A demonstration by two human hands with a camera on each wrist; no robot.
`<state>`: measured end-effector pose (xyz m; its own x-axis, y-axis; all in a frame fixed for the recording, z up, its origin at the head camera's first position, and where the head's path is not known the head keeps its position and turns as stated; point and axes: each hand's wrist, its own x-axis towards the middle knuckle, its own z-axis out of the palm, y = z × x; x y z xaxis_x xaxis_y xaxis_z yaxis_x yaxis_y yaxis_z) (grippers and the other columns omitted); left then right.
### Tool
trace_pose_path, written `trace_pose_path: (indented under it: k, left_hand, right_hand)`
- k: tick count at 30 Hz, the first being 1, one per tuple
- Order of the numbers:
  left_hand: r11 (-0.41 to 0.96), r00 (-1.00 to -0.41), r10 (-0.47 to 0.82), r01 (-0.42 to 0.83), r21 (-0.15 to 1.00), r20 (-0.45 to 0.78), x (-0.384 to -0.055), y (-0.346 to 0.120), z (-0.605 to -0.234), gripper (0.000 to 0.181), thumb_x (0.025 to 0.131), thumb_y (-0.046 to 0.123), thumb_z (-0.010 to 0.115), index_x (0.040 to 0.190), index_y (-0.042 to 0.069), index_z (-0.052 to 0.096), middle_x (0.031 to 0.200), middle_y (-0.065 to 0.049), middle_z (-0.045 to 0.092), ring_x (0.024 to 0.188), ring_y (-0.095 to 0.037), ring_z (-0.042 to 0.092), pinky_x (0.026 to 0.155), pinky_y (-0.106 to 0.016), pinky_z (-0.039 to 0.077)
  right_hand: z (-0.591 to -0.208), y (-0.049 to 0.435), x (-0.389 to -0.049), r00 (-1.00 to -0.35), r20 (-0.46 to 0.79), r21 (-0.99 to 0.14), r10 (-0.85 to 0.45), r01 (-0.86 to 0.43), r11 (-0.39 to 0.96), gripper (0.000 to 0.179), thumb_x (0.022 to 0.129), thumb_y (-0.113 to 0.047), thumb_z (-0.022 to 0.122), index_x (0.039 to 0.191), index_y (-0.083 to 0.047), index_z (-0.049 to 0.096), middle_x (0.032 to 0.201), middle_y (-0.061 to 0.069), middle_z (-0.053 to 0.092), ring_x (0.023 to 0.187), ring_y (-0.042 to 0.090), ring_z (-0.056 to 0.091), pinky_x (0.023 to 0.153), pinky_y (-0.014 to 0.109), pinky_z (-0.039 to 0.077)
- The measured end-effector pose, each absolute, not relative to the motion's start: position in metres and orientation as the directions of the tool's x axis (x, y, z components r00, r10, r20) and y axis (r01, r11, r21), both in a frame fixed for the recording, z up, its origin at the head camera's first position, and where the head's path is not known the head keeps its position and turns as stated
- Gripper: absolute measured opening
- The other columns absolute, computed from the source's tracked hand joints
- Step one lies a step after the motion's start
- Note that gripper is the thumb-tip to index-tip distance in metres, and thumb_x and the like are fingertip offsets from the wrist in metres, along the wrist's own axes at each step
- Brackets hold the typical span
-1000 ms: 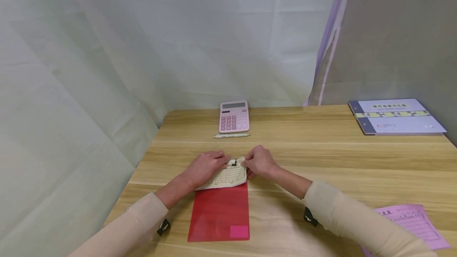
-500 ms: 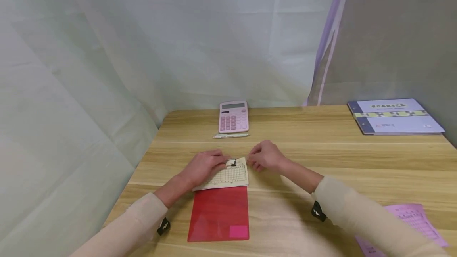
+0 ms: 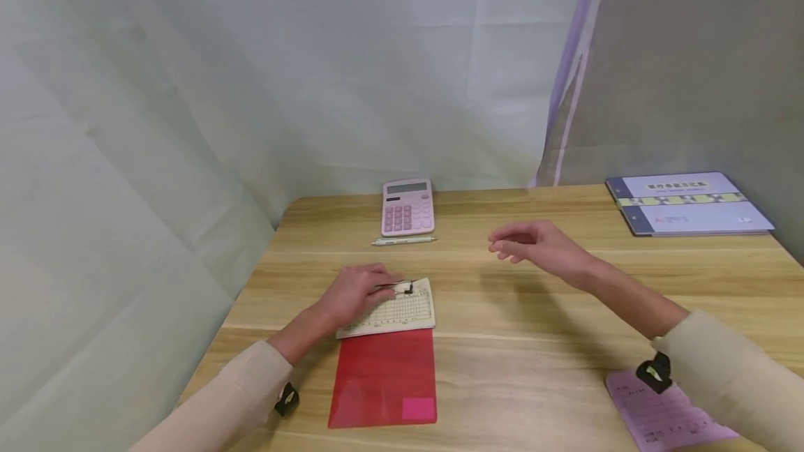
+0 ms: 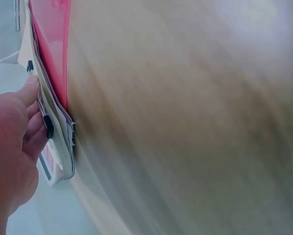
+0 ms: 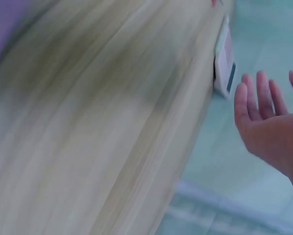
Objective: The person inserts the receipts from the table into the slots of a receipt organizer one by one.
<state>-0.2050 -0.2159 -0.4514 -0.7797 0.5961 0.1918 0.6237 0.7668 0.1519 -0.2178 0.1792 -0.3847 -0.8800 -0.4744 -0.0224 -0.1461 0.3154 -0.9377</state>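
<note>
A red board (image 3: 383, 379) with a pink label lies on the table. Cream printed form sheets (image 3: 408, 311) cover its upper part under a wire clip with black tips (image 3: 409, 291). My left hand (image 3: 352, 295) pinches this clip at the board's top; the left wrist view has the thumb (image 4: 31, 90) beside one black tip and the fingers curled behind. Raised above the table to the right, my right hand (image 3: 543, 250) holds nothing. Its fingers look loosely bent in the right wrist view (image 5: 268, 110).
Behind the board are a pink calculator (image 3: 408, 208) and a pen (image 3: 403, 240). A white-and-blue account book (image 3: 691, 204) lies at the back right. The right forearm partly covers a pink printed slip (image 3: 659, 410) near the front right.
My right hand has let go of the sheets' top right corner and moved right and up, away from the board. The lifted corner lies flatter now. The left hand has stayed at the clip.
</note>
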Motion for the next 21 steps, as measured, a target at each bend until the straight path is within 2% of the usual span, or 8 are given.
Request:
trace_pose_path:
  k: [6, 9, 15, 21]
  left_hand:
    - [0.765, -0.789, 0.574, 0.612, 0.2, 0.218, -0.205, -0.216, -0.452, 0.031, 0.096, 0.025, 0.082, 0.126, 0.019, 0.08, 0.1, 0.007, 0.072, 0.079, -0.007, 0.057, 0.072, -0.028, 0.05]
    - [0.77, -0.803, 0.555, 0.595, 0.231, 0.218, -0.205, -0.216, -0.452, 0.031, 0.095, 0.024, 0.083, 0.125, 0.019, 0.081, 0.1, 0.007, 0.072, 0.08, -0.007, 0.058, 0.072, -0.028, 0.05]
    - [0.784, -0.846, 0.498, 0.533, 0.318, 0.19, -0.205, -0.215, -0.452, 0.033, 0.092, 0.025, 0.086, 0.125, 0.022, 0.081, 0.1, 0.01, 0.072, 0.082, -0.007, 0.059, 0.075, -0.029, 0.051]
    - [0.78, -0.876, 0.447, 0.481, 0.4, 0.181, -0.204, -0.216, -0.45, 0.032, 0.09, 0.024, 0.088, 0.122, 0.023, 0.083, 0.101, 0.009, 0.072, 0.085, -0.009, 0.061, 0.077, -0.031, 0.051]
  right_hand:
    - [-0.381, 0.237, -0.201, -0.872, -0.023, -0.916, -0.489, -0.178, 0.36, 0.045, 0.106, -0.03, 0.068, 0.145, -0.007, 0.062, 0.142, 0.01, 0.067, 0.125, 0.016, 0.066, 0.099, 0.025, 0.05]
    - [-0.382, 0.264, -0.191, -0.862, -0.028, -0.906, -0.505, -0.191, 0.377, 0.043, 0.108, -0.027, 0.065, 0.147, -0.008, 0.061, 0.144, 0.009, 0.066, 0.125, 0.014, 0.066, 0.098, 0.023, 0.05]
    - [-0.391, 0.322, -0.168, -0.822, -0.022, -0.901, -0.569, -0.23, 0.368, 0.037, 0.111, -0.009, 0.057, 0.147, 0.0, 0.059, 0.141, 0.009, 0.068, 0.123, 0.015, 0.068, 0.096, 0.024, 0.053]
    - [-0.41, 0.38, -0.151, -0.82, -0.069, -0.873, -0.569, -0.226, 0.431, 0.035, 0.109, 0.0, 0.055, 0.143, -0.001, 0.063, 0.135, -0.006, 0.072, 0.117, 0.003, 0.067, 0.088, 0.022, 0.055]
